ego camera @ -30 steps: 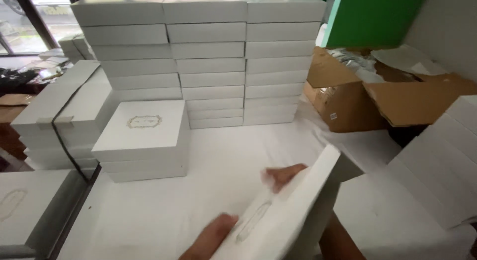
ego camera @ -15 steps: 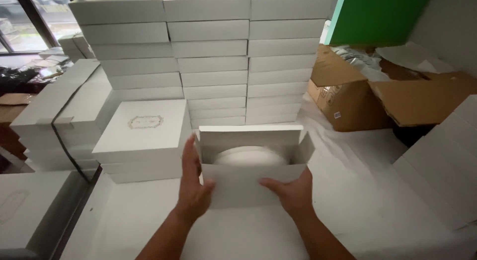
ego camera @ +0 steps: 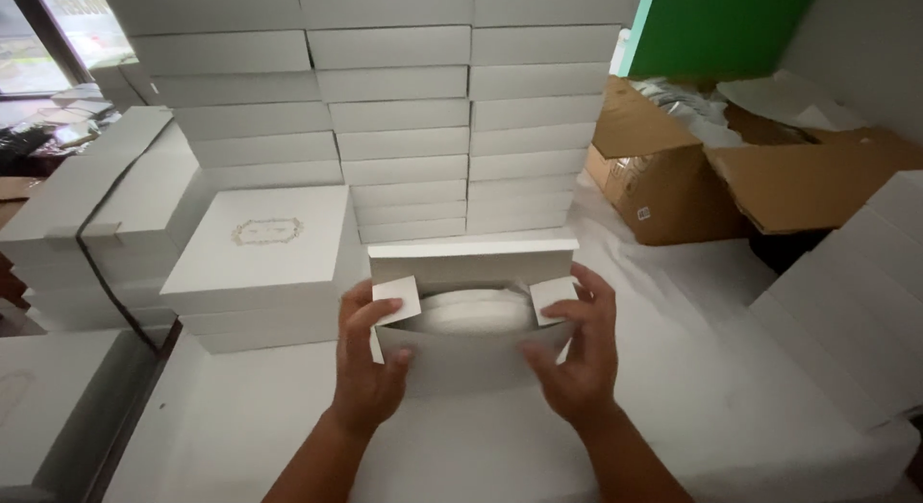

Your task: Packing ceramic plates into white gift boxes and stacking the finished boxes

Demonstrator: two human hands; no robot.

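The open white cardboard box stood on the white-covered desk, just in front of the tall stacks of flat white boxes. The left hand and right hand gripped its front wall, fingers closed on the two small side flaps. A round white item lay inside.

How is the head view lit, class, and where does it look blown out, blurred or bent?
Head view: soft daylight, faint shadows under both hands on the open white box; the window at upper left is washed out; the white stacks lose edge contrast; wide-angle bending tilts the outer boxes; focus looks fairly sharp throughout.
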